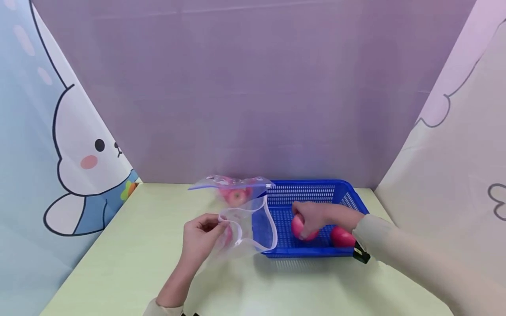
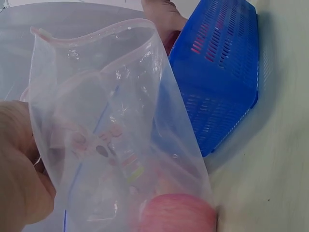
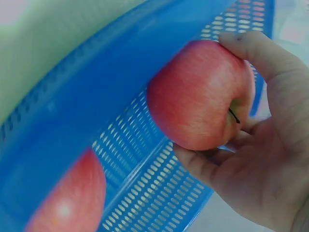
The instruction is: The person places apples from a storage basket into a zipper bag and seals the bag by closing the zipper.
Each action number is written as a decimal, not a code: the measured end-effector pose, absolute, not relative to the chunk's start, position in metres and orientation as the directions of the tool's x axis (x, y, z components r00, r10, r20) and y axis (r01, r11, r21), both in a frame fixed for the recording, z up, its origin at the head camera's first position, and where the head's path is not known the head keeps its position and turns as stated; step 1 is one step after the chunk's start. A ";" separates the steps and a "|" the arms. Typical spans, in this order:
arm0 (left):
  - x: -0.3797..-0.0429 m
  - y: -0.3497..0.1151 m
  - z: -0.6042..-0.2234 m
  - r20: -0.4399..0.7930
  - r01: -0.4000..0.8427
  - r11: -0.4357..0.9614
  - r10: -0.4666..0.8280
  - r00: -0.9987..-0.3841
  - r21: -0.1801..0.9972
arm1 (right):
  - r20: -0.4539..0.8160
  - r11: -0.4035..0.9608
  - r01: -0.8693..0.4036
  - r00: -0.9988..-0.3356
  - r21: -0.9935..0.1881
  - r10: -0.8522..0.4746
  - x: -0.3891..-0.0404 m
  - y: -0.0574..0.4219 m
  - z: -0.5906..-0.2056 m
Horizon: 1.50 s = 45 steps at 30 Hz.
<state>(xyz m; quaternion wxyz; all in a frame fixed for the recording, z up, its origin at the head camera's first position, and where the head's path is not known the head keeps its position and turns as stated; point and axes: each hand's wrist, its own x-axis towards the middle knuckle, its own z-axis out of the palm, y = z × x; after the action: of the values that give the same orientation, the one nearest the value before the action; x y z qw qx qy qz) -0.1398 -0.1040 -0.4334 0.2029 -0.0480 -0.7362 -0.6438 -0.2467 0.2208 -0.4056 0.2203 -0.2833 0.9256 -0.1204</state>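
My left hand [image 1: 203,237] pinches the edge of a clear plastic zip bag [image 1: 247,239], whose mouth gapes toward the basket. Through the film an apple [image 2: 178,213] shows low in the bag in the left wrist view. My right hand [image 1: 314,217] grips a red apple [image 3: 200,96] inside the blue plastic basket [image 1: 308,252], thumb on one side and fingers on the other. Another apple [image 1: 342,237] lies at the basket's right end, beneath my right forearm.
Behind the held bag stands a second clear bag [image 1: 205,183] with a bluish zip edge and apples [image 1: 237,197] in it. All of this is on a pale green table [image 1: 118,245]. A purple-grey panel [image 1: 253,96] rises at the back, with printed cloth on both sides.
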 end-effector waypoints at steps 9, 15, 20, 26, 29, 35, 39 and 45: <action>-0.146 -0.102 -0.432 0.368 0.347 0.122 -0.271 -0.890 0.930 | -0.144 0.739 -0.369 -0.837 -0.563 -0.528 -0.227 0.222 -0.381; -0.142 -0.096 -0.434 0.324 0.310 0.095 -0.310 -0.894 0.946 | -0.103 0.678 -0.260 -0.889 -0.688 -0.446 -0.208 0.225 -0.374; -0.142 -0.092 -0.435 0.301 0.300 0.060 -0.360 -0.883 0.952 | -0.053 0.643 -0.217 -0.926 -0.735 -0.373 -0.195 0.221 -0.365; -0.144 -0.085 -0.432 0.307 0.320 0.037 -0.408 -0.860 0.947 | -0.013 0.603 -0.224 -0.932 -0.765 -0.363 -0.189 0.210 -0.352; -0.143 -0.079 -0.429 0.298 0.312 0.032 -0.403 -0.865 0.949 | 0.002 0.580 -0.225 -0.934 -0.783 -0.358 -0.188 0.204 -0.346; -0.142 -0.074 -0.423 0.274 0.290 0.015 -0.381 -0.883 0.957 | 0.035 0.554 -0.251 -0.928 -0.794 -0.370 -0.189 0.191 -0.344; -0.140 -0.075 -0.422 0.266 0.280 0.020 -0.375 -0.888 0.960 | 0.042 0.538 -0.266 -0.919 -0.800 -0.393 -0.190 0.181 -0.347; -0.140 -0.079 -0.428 0.254 0.267 0.016 -0.368 -0.895 0.964 | 0.050 0.536 -0.285 -0.910 -0.794 -0.411 -0.191 0.163 -0.353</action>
<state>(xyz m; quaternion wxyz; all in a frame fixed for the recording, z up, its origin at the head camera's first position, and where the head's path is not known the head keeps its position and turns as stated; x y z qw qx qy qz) -0.1405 -0.0793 -0.4282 0.2264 0.0373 -0.6757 -0.7005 -0.1907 0.1627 -0.3526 0.0716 -0.1993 0.8735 -0.4383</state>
